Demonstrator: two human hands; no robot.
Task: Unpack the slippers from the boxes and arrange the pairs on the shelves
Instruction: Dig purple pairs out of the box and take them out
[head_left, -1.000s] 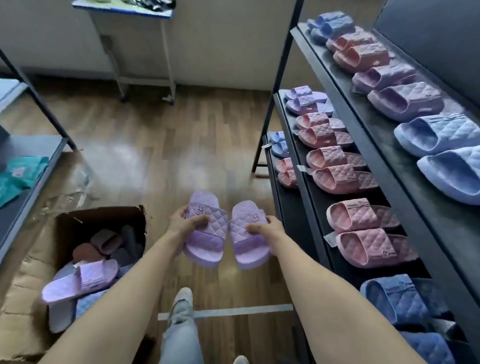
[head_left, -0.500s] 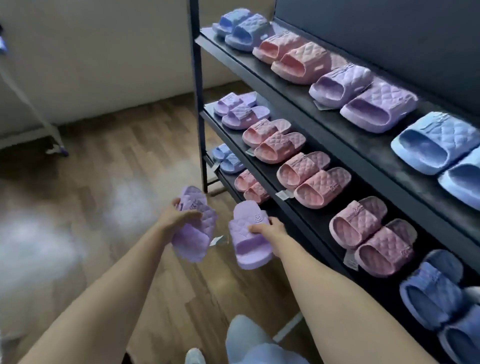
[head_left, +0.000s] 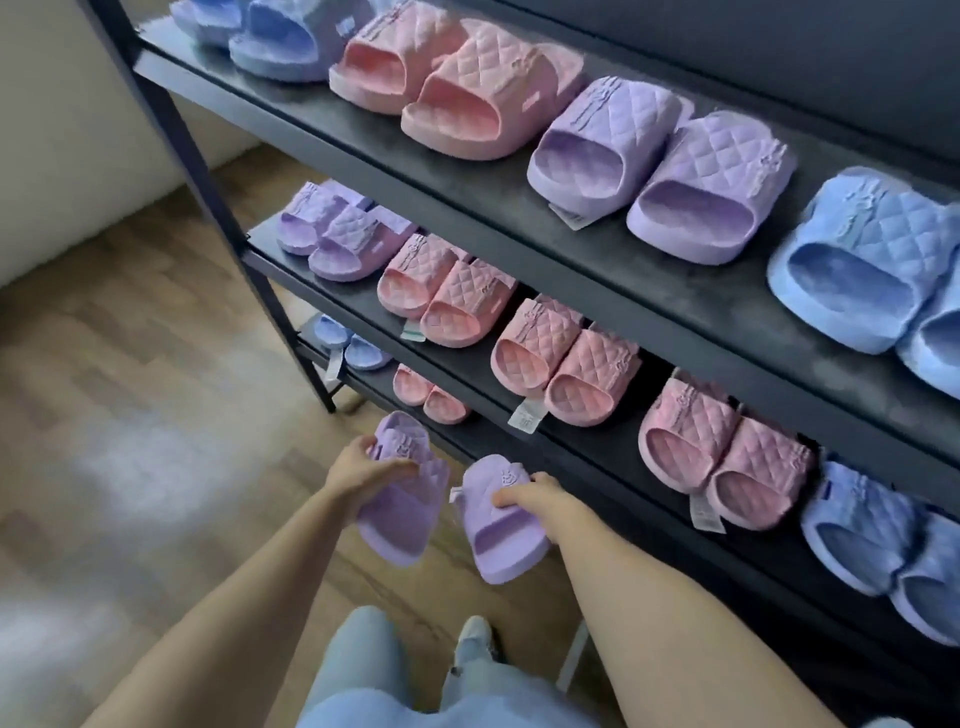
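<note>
I hold a pair of small purple quilted slippers low in front of the dark shelving. My left hand grips the left purple slipper by its strap. My right hand grips the right purple slipper over its strap. Both slippers hang above the wooden floor, just off the front edge of the bottom shelf. A white tag shows between the two slippers.
The top shelf carries blue, pink, purple and blue pairs. The middle shelf holds a purple pair and several pink pairs. Blue and pink pairs sit on the bottom shelf. A black upright post stands at the left. My feet are on the floor below.
My view has turned right from the cardboard box toward the shelves and come closer to them. Both hands have carried the purple slippers toward the bottom shelf edge.
</note>
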